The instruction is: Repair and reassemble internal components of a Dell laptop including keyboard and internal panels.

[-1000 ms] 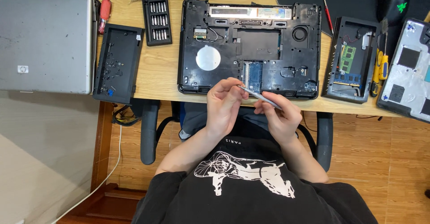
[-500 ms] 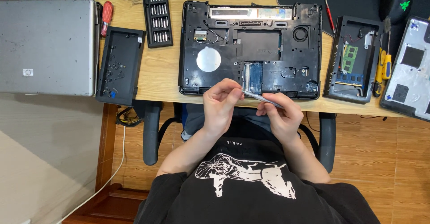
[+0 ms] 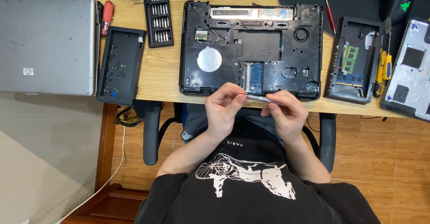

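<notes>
Holding: both hands pinch a slim grey metal tool [image 3: 264,99] (a precision screwdriver, as far as I can tell) level over the near edge of the wooden tabletop [image 3: 163,71].
Left hand [image 3: 225,105]: grip closed on the tool's left end, fingertips curled in, wrist bent over the lap.
Right hand [image 3: 286,113]: grip closed round the tool's right half, thumb on top, forearm angled in from the right.
Where it sits: just in front of the opened black plastic laptop base [image 3: 251,49], near its blue memory slot.
Doing it well: keep the tool over the lap, pinch lightly and steady one hand against the other.
Nearby: a black tray of silver screwdriver bits [image 3: 157,15].
</notes>
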